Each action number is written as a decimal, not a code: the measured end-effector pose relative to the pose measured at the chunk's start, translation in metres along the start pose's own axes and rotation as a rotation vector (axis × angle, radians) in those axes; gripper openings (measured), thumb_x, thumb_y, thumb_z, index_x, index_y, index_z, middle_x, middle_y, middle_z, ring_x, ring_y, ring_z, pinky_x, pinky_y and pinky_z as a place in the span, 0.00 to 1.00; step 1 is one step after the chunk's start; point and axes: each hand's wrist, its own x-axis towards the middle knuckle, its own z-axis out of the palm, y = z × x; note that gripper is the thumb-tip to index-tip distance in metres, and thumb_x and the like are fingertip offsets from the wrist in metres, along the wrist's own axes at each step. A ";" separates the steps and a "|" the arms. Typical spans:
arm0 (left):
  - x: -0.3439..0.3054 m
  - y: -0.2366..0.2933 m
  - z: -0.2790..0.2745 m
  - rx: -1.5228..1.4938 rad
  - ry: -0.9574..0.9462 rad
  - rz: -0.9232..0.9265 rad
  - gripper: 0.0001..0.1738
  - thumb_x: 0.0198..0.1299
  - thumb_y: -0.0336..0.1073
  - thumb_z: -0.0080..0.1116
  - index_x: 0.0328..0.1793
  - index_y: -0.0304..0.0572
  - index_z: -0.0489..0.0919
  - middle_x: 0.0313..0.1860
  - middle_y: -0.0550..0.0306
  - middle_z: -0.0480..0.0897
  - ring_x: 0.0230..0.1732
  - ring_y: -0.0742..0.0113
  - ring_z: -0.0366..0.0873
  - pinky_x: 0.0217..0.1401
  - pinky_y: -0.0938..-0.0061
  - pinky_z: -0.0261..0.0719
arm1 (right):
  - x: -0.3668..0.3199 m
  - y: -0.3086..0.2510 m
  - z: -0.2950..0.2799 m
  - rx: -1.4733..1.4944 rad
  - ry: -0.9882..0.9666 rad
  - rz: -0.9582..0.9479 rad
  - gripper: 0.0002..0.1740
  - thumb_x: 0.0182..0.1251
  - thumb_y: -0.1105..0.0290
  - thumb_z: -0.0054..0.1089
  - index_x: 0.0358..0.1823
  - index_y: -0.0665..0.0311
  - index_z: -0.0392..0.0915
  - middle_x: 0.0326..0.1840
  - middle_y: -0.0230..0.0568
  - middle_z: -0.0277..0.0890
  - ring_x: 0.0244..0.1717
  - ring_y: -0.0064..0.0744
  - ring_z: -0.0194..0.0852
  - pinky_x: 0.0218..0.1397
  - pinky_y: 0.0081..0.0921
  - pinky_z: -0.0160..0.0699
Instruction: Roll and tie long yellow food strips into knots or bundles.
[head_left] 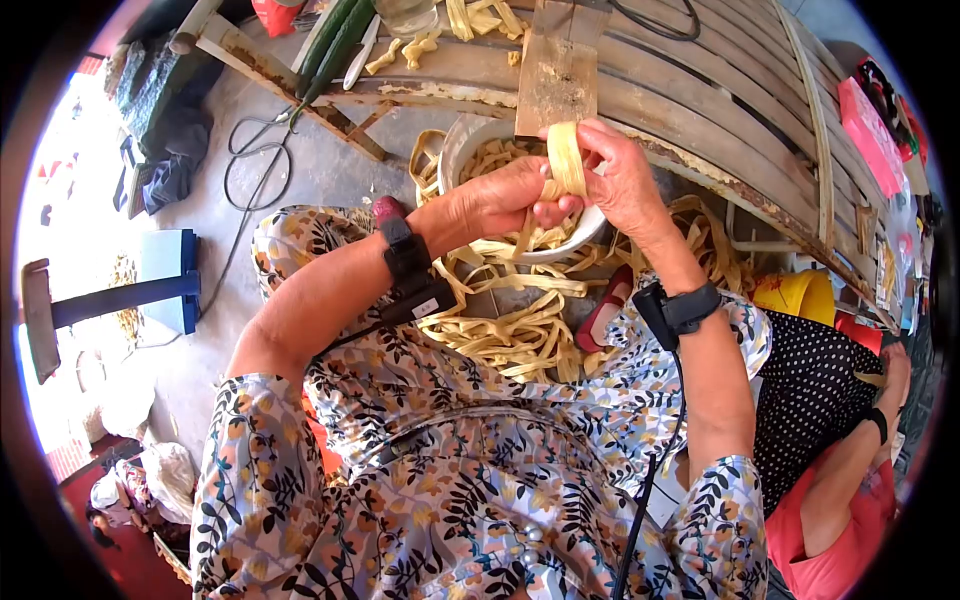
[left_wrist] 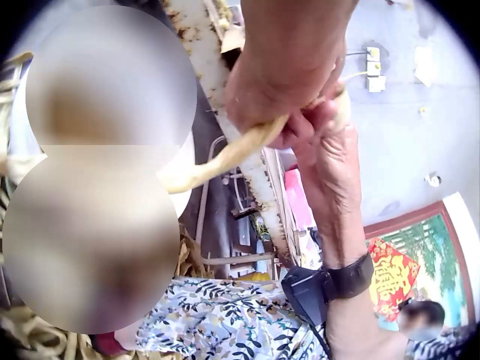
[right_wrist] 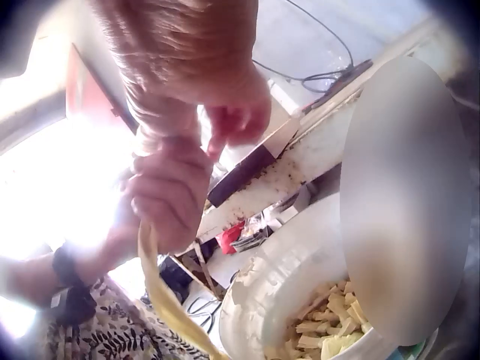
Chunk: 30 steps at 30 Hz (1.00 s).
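Both hands meet above a white bucket [head_left: 452, 160] in the head view. A flat, pale yellow strip [head_left: 566, 160] stands up as a loop between them. My left hand [head_left: 510, 195] pinches the strip low down, fingers curled in. My right hand [head_left: 628, 185] holds the loop from the other side with thumb and fingers. From the left hand a tail of the strip [right_wrist: 161, 300] hangs toward the bucket in the right wrist view. Short yellow pieces [right_wrist: 330, 322] lie inside the bucket. More long strips [head_left: 510, 330] are heaped on the floor around it.
A slatted bench [head_left: 690, 110] with a rusty edge stands just beyond the hands, a wooden board [head_left: 557, 80] jutting over it. Knotted yellow pieces [head_left: 420, 48], a knife [head_left: 362, 55] and long green vegetables [head_left: 335, 50] lie on it. Another person's arm [head_left: 850, 470] is at right.
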 end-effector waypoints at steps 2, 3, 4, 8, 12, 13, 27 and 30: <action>0.003 0.005 0.004 0.117 0.278 0.159 0.10 0.63 0.34 0.47 0.44 0.35 0.73 0.24 0.64 0.73 0.15 0.83 0.61 0.17 0.88 0.60 | 0.002 0.007 0.002 -0.428 0.299 -0.253 0.18 0.56 0.63 0.62 0.41 0.70 0.76 0.40 0.29 0.72 0.23 0.17 0.68 0.33 0.17 0.70; 0.003 0.011 0.006 0.314 0.317 0.358 0.09 0.63 0.32 0.46 0.43 0.35 0.74 0.23 0.64 0.74 0.16 0.82 0.63 0.18 0.87 0.62 | 0.001 -0.002 0.000 -0.441 0.356 -0.203 0.16 0.56 0.64 0.62 0.39 0.71 0.77 0.33 0.27 0.74 0.23 0.19 0.67 0.37 0.18 0.70; 0.001 0.014 0.009 0.446 0.363 0.405 0.10 0.63 0.33 0.45 0.42 0.35 0.75 0.23 0.63 0.74 0.16 0.82 0.64 0.18 0.87 0.63 | 0.000 -0.003 0.001 -0.234 0.287 -0.047 0.14 0.55 0.65 0.62 0.37 0.69 0.78 0.32 0.30 0.75 0.24 0.19 0.69 0.35 0.18 0.70; -0.006 0.022 0.010 0.824 0.406 0.512 0.13 0.65 0.35 0.44 0.38 0.33 0.76 0.22 0.63 0.75 0.18 0.81 0.69 0.21 0.87 0.67 | 0.003 -0.003 0.001 0.286 0.060 0.327 0.10 0.53 0.68 0.62 0.33 0.67 0.80 0.25 0.35 0.79 0.24 0.17 0.70 0.30 0.18 0.69; -0.015 0.027 0.021 0.967 0.415 0.468 0.14 0.62 0.40 0.49 0.37 0.34 0.75 0.19 0.63 0.74 0.17 0.79 0.69 0.20 0.82 0.67 | 0.002 0.006 0.005 0.333 0.017 0.396 0.08 0.52 0.69 0.61 0.29 0.68 0.80 0.22 0.33 0.78 0.23 0.18 0.70 0.30 0.19 0.69; -0.017 0.026 0.023 1.025 0.434 0.457 0.14 0.62 0.41 0.50 0.36 0.34 0.75 0.18 0.63 0.73 0.17 0.78 0.68 0.20 0.81 0.68 | 0.000 0.007 0.008 0.304 0.034 0.396 0.07 0.52 0.70 0.61 0.28 0.68 0.80 0.22 0.32 0.78 0.22 0.20 0.70 0.30 0.20 0.70; -0.009 0.019 0.025 0.335 0.210 0.217 0.17 0.62 0.46 0.50 0.39 0.37 0.76 0.16 0.74 0.58 0.16 0.85 0.48 0.17 0.87 0.46 | -0.002 0.011 -0.025 0.826 0.573 0.360 0.06 0.51 0.77 0.61 0.31 0.72 0.80 0.44 0.35 0.75 0.38 0.20 0.71 0.45 0.17 0.71; -0.011 0.021 0.015 0.377 0.205 0.179 0.15 0.64 0.43 0.47 0.38 0.38 0.76 0.17 0.74 0.59 0.16 0.85 0.48 0.17 0.87 0.46 | -0.003 0.014 -0.025 0.864 0.588 0.429 0.06 0.52 0.76 0.62 0.31 0.72 0.80 0.43 0.33 0.75 0.37 0.20 0.71 0.43 0.16 0.71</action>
